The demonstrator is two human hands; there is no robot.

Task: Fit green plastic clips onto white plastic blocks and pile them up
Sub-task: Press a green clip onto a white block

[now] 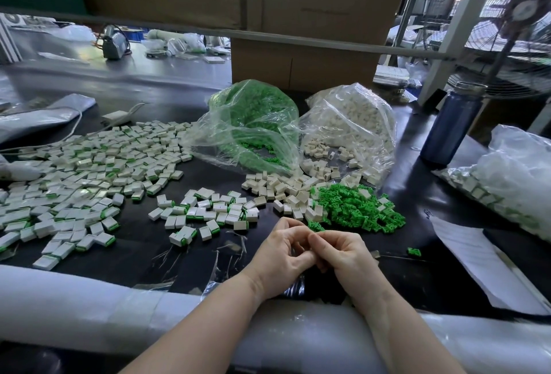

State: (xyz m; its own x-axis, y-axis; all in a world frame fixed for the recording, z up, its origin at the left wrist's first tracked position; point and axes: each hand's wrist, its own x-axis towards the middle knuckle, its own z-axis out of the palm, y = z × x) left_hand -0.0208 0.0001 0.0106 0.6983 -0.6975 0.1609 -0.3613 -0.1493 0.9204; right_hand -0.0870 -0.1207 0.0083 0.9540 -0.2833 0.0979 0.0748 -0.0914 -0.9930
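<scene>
My left hand (280, 254) and my right hand (343, 250) meet fingertip to fingertip just above the table's near edge, fingers curled inward; whatever they hold is hidden between them. Just beyond them lies a loose heap of green clips (354, 206). Left of that heap sits a cluster of bare white blocks (283, 188). Fitted blocks with green clips (205, 209) are scattered at centre, and a much larger spread of fitted blocks (89, 171) covers the left of the dark table (417, 254). A single green clip (414, 251) lies alone at right.
An open clear bag of green clips (253, 123) and a bag of white blocks (351, 126) stand behind. A blue bottle (453, 123) is at right, with a bag of finished parts (507, 182), white paper (477, 263), cardboard boxes (304, 60) and a fan (512, 54).
</scene>
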